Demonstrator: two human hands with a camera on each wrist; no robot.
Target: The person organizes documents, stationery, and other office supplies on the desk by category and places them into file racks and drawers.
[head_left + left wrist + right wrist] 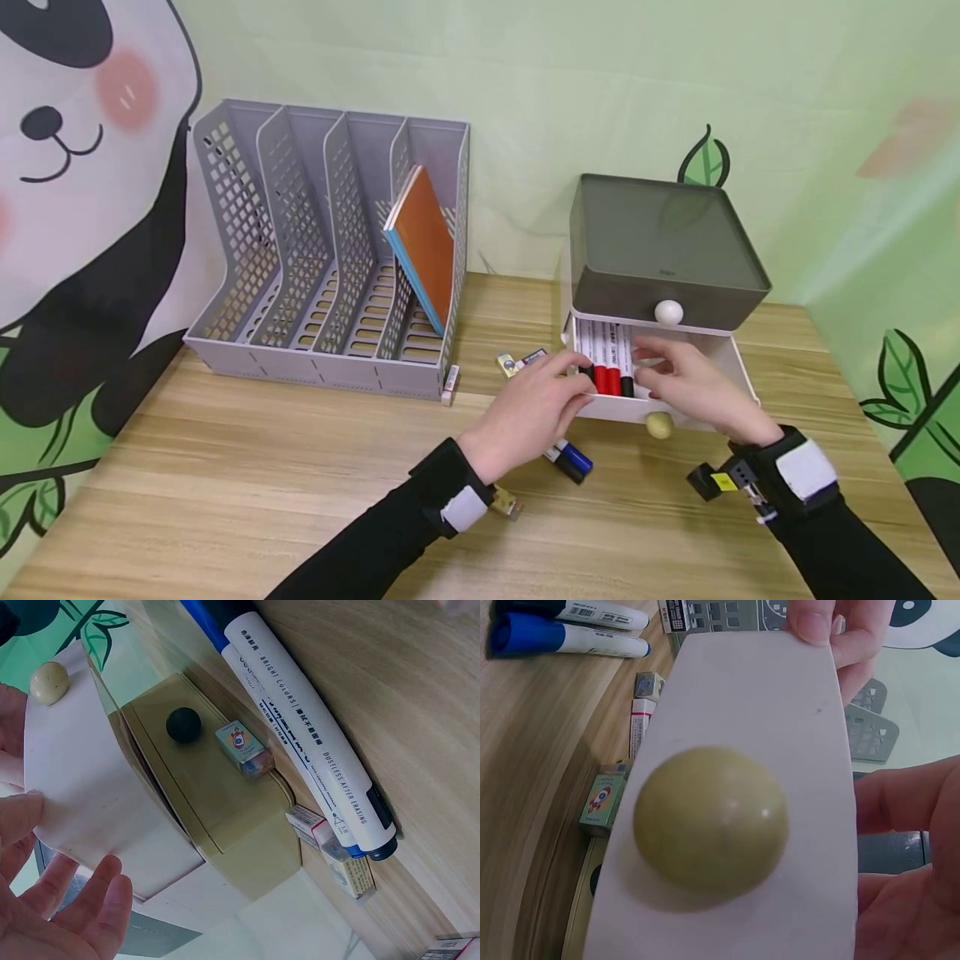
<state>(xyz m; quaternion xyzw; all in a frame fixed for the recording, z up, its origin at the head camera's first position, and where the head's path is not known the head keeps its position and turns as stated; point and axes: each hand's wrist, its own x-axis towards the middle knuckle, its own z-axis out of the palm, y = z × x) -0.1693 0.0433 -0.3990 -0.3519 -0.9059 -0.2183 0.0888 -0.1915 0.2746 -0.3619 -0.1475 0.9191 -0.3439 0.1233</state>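
Grey rack point(285, 371) holds an orange book point(431, 250) in its rightmost compartment. On the counter point(285, 475), the left hand point(528, 408), fingers relaxed, reaches the open drawer's point(618, 408) left front. Inside lie white markers point(600, 346); just beside them is the right hand point(693, 379), fingers loose, contact hard to make out.

smooth plastic drawer point(727, 690), glossy knob point(711, 819), wood-grain table point(262, 475)

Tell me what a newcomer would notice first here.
Probably the big panda on the green backdrop, at the head view's far left. Next, the orange book leaning in the rightmost slot of the gray rack, then the red-capped markers lying in the open white drawer below the gray box.
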